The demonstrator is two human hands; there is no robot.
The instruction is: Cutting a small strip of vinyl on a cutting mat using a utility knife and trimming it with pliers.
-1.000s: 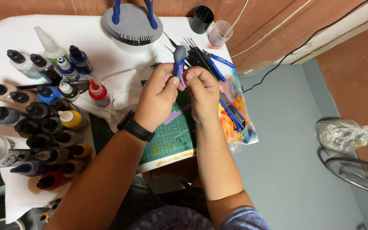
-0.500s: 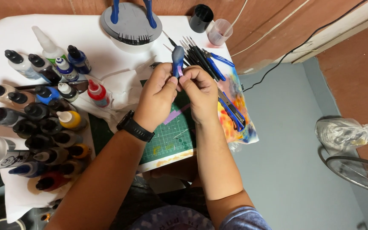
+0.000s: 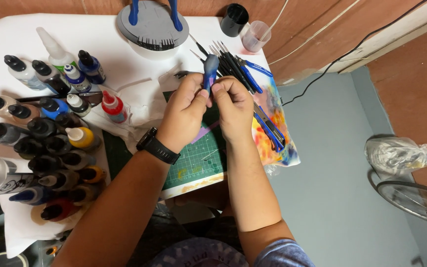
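A person sits at a white-covered surface (image 3: pixel 139 104), seen from above. Both hands meet over a green cutting mat (image 3: pixel 198 158). The left hand (image 3: pixel 184 111), with a black watch (image 3: pixel 157 146) on its wrist, and the right hand (image 3: pixel 233 106) together hold a small blue and grey figure part (image 3: pixel 209 69), upright between them. Each grip is pressed together, fingertips pinching the part's lower end, so the piece stands just above the knuckles.

The step in hand looks like fitting or adjusting this small piece by fingertip. The next move seems to call for a steady pinch and fine, careful pressure, not force.

To the left stand many paint bottles (image 3: pixel 40 133) in a crowded cluster. Behind the hands lie thin brushes (image 3: pixel 228 62), blue pliers (image 3: pixel 253 76) and a grey round display base (image 3: pixel 151 24). A black cup (image 3: pixel 234 20) stands at the far edge.

Compared with half a second ago, the hands and the part sit in nearly the same place; only the fingers have shifted slightly.
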